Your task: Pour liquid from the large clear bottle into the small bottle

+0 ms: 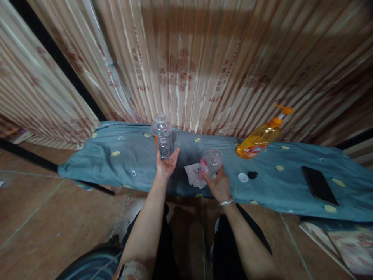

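Observation:
My left hand (166, 165) is wrapped around the lower part of a clear plastic bottle (162, 134) that stands upright on the blue-grey cloth (122, 163). My right hand (219, 186), with a silver bracelet at the wrist, grips a second clear bottle (212, 161) with a pink label, tilted on its side. A crumpled white cloth or tissue (194, 175) lies just left of that bottle, under its end.
An orange pump bottle (260, 136) lies tilted at the back right. A white cap (243, 177) and a black cap (252, 175) rest near it. A dark phone (319, 184) lies at the right. Striped curtains (186, 66) hang behind.

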A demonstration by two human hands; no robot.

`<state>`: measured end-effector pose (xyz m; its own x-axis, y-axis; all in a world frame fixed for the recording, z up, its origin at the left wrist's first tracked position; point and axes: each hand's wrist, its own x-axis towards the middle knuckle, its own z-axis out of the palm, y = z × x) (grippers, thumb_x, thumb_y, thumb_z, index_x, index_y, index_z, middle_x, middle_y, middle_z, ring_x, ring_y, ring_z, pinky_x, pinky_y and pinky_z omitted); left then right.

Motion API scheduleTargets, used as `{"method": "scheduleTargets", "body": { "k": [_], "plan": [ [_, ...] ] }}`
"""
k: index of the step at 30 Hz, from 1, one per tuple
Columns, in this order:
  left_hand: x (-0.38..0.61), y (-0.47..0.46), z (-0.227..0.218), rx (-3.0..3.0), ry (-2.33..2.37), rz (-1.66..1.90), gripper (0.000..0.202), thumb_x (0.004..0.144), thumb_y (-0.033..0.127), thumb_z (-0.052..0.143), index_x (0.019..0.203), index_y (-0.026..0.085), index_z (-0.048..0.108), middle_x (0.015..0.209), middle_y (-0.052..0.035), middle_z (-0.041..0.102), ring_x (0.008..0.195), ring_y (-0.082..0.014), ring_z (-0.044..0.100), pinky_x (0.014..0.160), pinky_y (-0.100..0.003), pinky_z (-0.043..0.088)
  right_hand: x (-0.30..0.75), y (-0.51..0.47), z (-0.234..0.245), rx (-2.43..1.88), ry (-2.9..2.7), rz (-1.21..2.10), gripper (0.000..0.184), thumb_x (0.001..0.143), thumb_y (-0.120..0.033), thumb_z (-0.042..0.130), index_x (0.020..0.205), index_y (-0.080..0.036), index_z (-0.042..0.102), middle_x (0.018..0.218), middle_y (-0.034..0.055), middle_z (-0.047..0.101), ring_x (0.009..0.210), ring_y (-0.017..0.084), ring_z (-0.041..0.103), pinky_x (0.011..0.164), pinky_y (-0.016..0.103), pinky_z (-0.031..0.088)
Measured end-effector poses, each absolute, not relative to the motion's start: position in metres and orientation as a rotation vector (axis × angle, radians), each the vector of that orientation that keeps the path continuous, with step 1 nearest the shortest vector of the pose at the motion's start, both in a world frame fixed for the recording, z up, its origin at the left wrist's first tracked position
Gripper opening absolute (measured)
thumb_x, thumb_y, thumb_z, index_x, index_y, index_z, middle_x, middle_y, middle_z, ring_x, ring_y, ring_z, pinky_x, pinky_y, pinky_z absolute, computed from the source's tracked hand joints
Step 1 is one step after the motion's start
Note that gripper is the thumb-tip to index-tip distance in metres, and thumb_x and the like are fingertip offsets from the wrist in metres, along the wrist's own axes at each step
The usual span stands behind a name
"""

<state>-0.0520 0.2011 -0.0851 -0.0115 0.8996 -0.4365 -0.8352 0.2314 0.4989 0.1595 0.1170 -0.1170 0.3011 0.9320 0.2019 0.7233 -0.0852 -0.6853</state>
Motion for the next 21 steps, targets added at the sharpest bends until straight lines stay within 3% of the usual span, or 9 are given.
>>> {"method": "scheduleTargets", "body": {
  "k": [2,4,6,9,13,17,21],
  "plan": [
    [-0.047,0.194,-0.088,0.183,0.830,1.362,0.040,0.100,0.045,0.046,0.118,0.012,0.060,0.103,-0.0183,0.074,0.105,-0.0236,0.076,0.084,-0.032,0.063,0.159,0.118,-0.114,-1.844,-1.447,0.403,0.081,0.076,-0.062,0.072,0.133,-0.007,0.055,0.113,0.0235,0.076,0.106,0.039,0.074,0.091,0.049,0.059],
    [-0.037,0.183,-0.092,0.290,0.873,1.343,0.028,0.088,0.031,0.066,0.111,0.015,0.061,0.104,-0.0164,0.074,0.107,-0.0262,0.075,0.090,-0.038,0.061,0.160,0.119,-0.113,-1.804,-1.418,0.432,0.074,0.075,-0.059,0.073,0.130,-0.012,0.057,0.114,0.0204,0.076,0.106,0.036,0.074,0.091,0.047,0.059],
    [-0.025,0.171,-0.096,0.415,0.910,1.324,0.044,0.069,0.013,0.081,0.108,0.019,0.063,0.113,-0.0142,0.074,0.118,-0.0303,0.071,0.099,-0.045,0.058,0.161,0.120,-0.112,-1.721,-1.391,0.496,0.066,0.075,-0.056,0.074,0.127,-0.016,0.059,0.112,0.0166,0.077,0.102,0.033,0.075,0.089,0.045,0.060],
    [-0.007,0.157,-0.100,0.591,0.963,1.299,0.069,0.046,-0.004,0.086,0.107,0.024,0.069,0.134,-0.0107,0.069,0.143,-0.0326,0.054,0.115,-0.047,0.045,0.164,0.125,-0.111,-1.546,-1.328,0.641,0.059,0.073,-0.050,0.076,0.120,-0.019,0.061,0.112,0.0131,0.078,0.097,0.029,0.075,0.089,0.045,0.060],
    [0.006,0.151,-0.101,0.779,0.981,1.263,0.085,0.035,-0.007,0.087,0.112,0.027,0.072,0.145,-0.0082,0.065,0.149,-0.0307,0.046,0.122,-0.044,0.034,0.169,0.135,-0.107,-1.374,-1.243,0.812,0.057,0.066,-0.045,0.081,0.114,-0.020,0.064,0.110,0.0103,0.079,0.097,0.027,0.075,0.090,0.042,0.060],
    [0.009,0.156,-0.099,0.912,0.943,1.228,0.096,0.033,-0.007,0.085,0.123,0.025,0.070,0.142,-0.0078,0.066,0.139,-0.0275,0.056,0.118,-0.038,0.039,0.170,0.146,-0.104,-1.255,-1.271,0.916,0.060,0.063,-0.046,0.083,0.113,-0.019,0.066,0.111,0.0093,0.079,0.098,0.026,0.075,0.092,0.041,0.059],
    [0.012,0.166,-0.099,1.000,0.902,1.207,0.092,0.035,-0.003,0.085,0.121,0.024,0.069,0.127,-0.0052,0.073,0.120,-0.0243,0.066,0.112,-0.036,0.044,0.163,0.154,-0.103,-1.207,-1.368,0.939,0.063,0.067,-0.048,0.082,0.120,-0.017,0.066,0.112,0.0090,0.077,0.102,0.026,0.072,0.094,0.041,0.058]
  ]
}}
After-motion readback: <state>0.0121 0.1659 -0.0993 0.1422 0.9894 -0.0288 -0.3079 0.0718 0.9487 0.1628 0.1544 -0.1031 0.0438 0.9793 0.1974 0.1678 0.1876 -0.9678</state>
